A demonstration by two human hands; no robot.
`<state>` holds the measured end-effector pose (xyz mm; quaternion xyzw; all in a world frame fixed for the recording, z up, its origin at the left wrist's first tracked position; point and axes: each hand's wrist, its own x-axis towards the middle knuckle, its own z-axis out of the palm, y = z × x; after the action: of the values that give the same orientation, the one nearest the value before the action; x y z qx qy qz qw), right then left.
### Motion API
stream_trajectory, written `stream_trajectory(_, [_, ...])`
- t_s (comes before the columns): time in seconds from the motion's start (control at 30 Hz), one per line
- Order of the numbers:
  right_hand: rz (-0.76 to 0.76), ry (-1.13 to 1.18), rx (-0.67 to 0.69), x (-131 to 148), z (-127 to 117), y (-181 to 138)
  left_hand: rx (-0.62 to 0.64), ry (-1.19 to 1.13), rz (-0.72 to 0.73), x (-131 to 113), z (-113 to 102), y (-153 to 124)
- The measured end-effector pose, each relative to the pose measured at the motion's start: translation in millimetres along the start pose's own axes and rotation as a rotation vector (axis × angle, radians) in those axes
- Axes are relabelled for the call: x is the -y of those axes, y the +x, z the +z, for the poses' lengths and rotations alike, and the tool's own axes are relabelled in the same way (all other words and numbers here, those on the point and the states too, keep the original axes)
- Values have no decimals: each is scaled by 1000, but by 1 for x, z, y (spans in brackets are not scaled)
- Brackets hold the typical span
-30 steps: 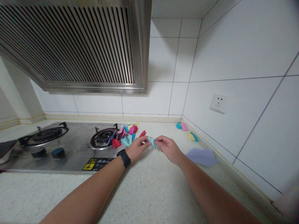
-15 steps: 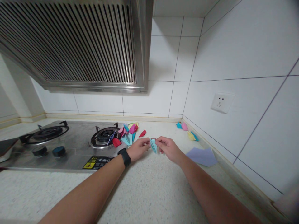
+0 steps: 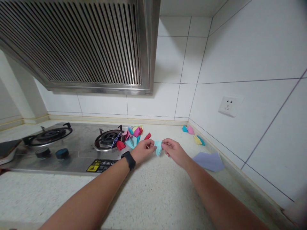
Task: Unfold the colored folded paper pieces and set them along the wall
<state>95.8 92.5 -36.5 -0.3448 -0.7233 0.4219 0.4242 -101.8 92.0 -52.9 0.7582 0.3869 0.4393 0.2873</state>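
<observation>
Both my hands meet over the speckled countertop (image 3: 153,191) and pinch a small folded light-blue paper piece (image 3: 158,147). My left hand (image 3: 142,150), with a black watch on its wrist, grips the piece's left side with closed fingers. My right hand (image 3: 173,150) pinches its right side. The paper hangs just above the counter between my fingertips. A pile of folded coloured paper pieces (image 3: 132,135) lies just behind my left hand, at the right edge of the stove.
A steel gas stove (image 3: 72,147) with two burners and knobs fills the left. A range hood (image 3: 79,44) hangs above it. A lavender paper sheet (image 3: 209,160) lies at the right wall, with several small folded pieces (image 3: 193,134) behind. A wall socket (image 3: 229,105) sits on the right tiles.
The blue paper piece has been turned and spread wider between my fingers. Both hands stayed in about the same place while the view shifted slightly.
</observation>
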Motion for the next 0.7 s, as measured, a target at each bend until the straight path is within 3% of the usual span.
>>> stream_trajectory(0.17, [17,-20,18,1,1,1,31,39,19,-7,0,-3])
stream_trajectory(0.4, [28,-25,25,-2,-1,2,104,-73,-35,-12,1,-4])
stream_trajectory(0.7, [-20,-80,-7,-5,1,2,101,0,-87,-7,3,-4])
